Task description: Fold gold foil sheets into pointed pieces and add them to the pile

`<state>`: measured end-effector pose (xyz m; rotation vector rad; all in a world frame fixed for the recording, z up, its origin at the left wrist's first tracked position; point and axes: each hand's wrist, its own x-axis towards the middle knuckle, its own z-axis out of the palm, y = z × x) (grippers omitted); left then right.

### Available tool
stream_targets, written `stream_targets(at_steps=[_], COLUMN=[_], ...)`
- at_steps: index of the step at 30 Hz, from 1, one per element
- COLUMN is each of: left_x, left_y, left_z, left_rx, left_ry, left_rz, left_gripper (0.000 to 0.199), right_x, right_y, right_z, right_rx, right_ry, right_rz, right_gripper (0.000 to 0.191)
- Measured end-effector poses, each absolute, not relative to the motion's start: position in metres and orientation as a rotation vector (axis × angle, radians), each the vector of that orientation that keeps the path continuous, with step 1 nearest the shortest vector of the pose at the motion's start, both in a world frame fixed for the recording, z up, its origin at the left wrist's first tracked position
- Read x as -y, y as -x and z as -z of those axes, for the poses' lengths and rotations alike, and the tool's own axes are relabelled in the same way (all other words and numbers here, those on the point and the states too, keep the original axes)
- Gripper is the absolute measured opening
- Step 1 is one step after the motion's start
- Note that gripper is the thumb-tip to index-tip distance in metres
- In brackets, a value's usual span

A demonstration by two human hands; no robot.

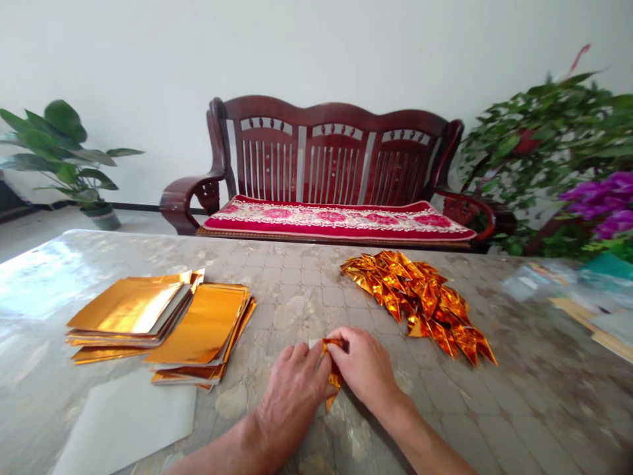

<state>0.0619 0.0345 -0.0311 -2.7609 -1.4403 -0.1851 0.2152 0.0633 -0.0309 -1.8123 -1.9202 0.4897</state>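
Patterned tabletop (499,422) logged from my station: left hand (291,402) and right hand (366,369) pinch a folded gold foil piece (332,369) between them, with a heap of folded foil (415,303) ahead-right of the grip and stacked foil sheets (198,323) ahead-left.

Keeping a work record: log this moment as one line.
left hand: gold foil piece | right hand: same piece | nearby: folded foil pile

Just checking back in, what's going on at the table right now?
A person's left hand and right hand are holding a small folded piece of gold foil paper between them. To the right lies a loose pile of folded gold foil pieces. To the left are two stacks of flat gold foil sheets, with a white sheet near them on the patterned table.
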Motion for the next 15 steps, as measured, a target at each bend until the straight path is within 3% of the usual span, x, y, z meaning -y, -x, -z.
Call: stream_targets(at_steps=[15], left_x=[-0.0324], left_y=[-0.0597], left_z=[0.0336], left_rx=[1.37], left_ry=[2.751], left_rz=[0.237], left_gripper=[0.032], right_x=[-0.0567], right_y=[-0.2186], right_z=[0.0415], right_rx=[2.111], right_ry=[1.545], right_rz=[-0.208], right_gripper=[0.018])
